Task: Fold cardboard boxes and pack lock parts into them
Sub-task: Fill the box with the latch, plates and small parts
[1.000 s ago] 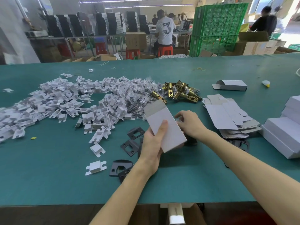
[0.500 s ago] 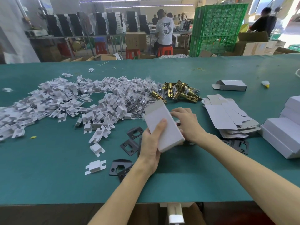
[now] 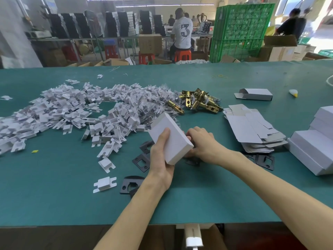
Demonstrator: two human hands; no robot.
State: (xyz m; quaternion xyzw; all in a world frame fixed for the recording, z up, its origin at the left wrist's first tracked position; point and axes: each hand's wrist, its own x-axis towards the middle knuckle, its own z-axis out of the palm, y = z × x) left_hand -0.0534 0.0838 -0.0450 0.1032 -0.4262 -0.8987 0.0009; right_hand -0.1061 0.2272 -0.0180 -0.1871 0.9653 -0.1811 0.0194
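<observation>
My left hand (image 3: 161, 157) grips a small white cardboard box (image 3: 171, 138), thumb lying across its top face, holding it tilted above the green table (image 3: 54, 195). My right hand (image 3: 201, 143) presses against the box's right side, its fingertips hidden behind it. Black metal strike plates (image 3: 142, 161) lie under and around my hands. Brass latch bolts (image 3: 200, 101) are heaped beyond the box. A stack of flat unfolded boxes (image 3: 252, 130) lies to the right.
A wide pile of white plastic inserts (image 3: 68, 112) covers the table's left half, with bagged screws (image 3: 155, 105) beside it. Closed white boxes (image 3: 313, 148) are stacked at the far right. One folded box (image 3: 255, 94) lies farther back. People work at benches behind the table.
The box has swung so its near end points more to the right and sits higher. My right hand has closed in against the box's side.
</observation>
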